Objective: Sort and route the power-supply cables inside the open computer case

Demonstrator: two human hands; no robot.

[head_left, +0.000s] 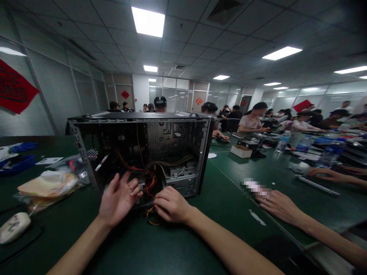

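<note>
far to the left of my left hand (pixel 119 198) a white mouse (pixel 14 227) lies on the green table (pixel 223 198), and behind it a heap of plastic bags (pixel 47 185). my left hand is spread open, palm turned inward, holding nothing, just at the lower edge of the open computer case (pixel 140 152). between my hands, orange and red wires (pixel 149 181) spill out of the case and loop onto the table. my right hand (pixel 171 204) is curled over those wires; i cannot tell whether it grips them. i judge a hard pull could tear a wire from its plug, and the bare metal edge could cut a knuckle. well to the right of my right hand, another person's hand (pixel 279 208) rests flat on the table; a sudden tug might shove the case toward it.
</note>
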